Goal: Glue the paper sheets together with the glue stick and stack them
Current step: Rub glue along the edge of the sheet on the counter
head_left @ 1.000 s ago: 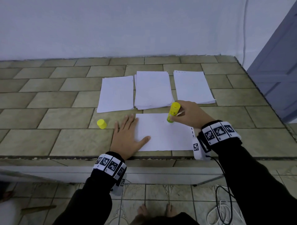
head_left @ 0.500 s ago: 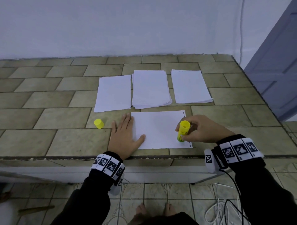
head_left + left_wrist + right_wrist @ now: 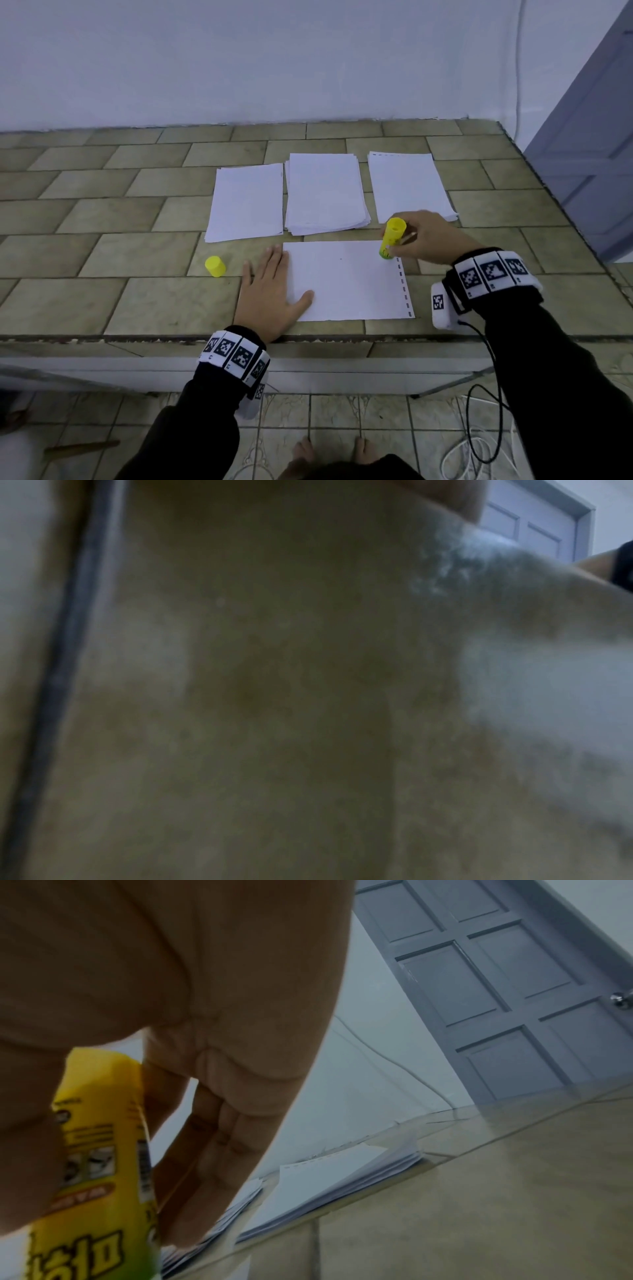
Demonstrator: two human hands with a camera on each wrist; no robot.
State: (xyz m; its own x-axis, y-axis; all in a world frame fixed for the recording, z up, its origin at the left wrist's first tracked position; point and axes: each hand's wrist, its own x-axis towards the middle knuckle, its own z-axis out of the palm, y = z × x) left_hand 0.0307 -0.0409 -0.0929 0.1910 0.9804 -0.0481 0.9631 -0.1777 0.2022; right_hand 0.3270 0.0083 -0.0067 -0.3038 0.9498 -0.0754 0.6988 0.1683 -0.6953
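A single white sheet (image 3: pixel 346 281) lies crosswise near the front edge of the tiled table (image 3: pixel 102 253). My left hand (image 3: pixel 270 291) lies flat with straight fingers, pressing the sheet's left edge. My right hand (image 3: pixel 424 240) grips the yellow glue stick (image 3: pixel 392 238) upright, its tip down on the sheet's far right corner; the stick (image 3: pixel 99 1164) fills the lower left of the right wrist view. The yellow cap (image 3: pixel 215 266) stands alone left of my left hand. The left wrist view is a blur of tile.
Three lots of white paper lie behind the sheet: a thin left one (image 3: pixel 246 202), a thicker middle stack (image 3: pixel 325 193) and a right stack (image 3: pixel 409 186) with a perforated edge. A grey door (image 3: pixel 596 137) stands to the right. A cable (image 3: pixel 479 455) lies on the floor below.
My right hand has carried the glue stick from the sheet's near right corner back up to its far right corner. The left hand has stayed flat on the sheet.
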